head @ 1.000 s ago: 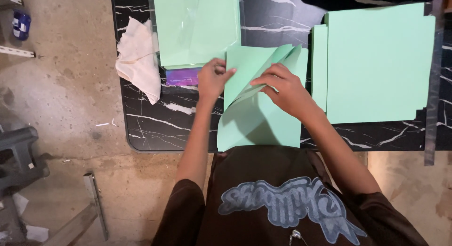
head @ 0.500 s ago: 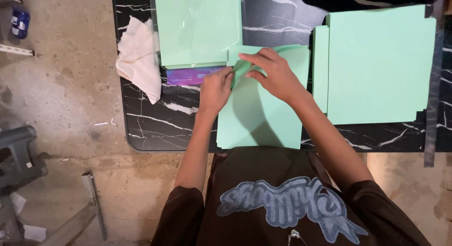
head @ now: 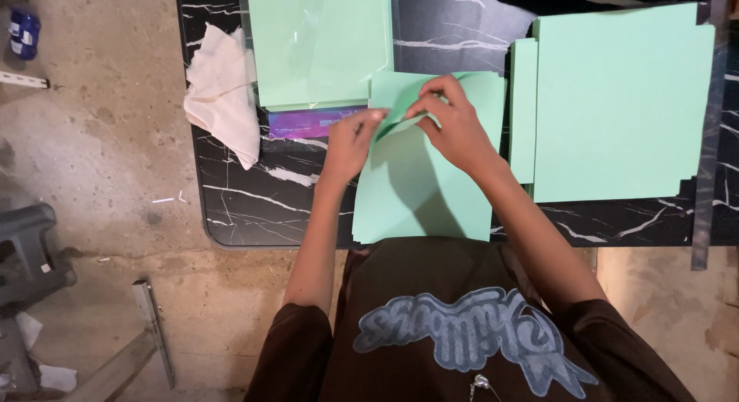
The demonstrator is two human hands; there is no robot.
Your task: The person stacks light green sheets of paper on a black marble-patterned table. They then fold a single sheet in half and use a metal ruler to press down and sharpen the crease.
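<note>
Both hands meet at the top of a mint-green paper sheet lying on the black marble table in front of the person. The left hand pinches a raised fold while the right hand closes on it, probably to steady the crease. 2 green stacks flank it, near a white cloth.
</note>
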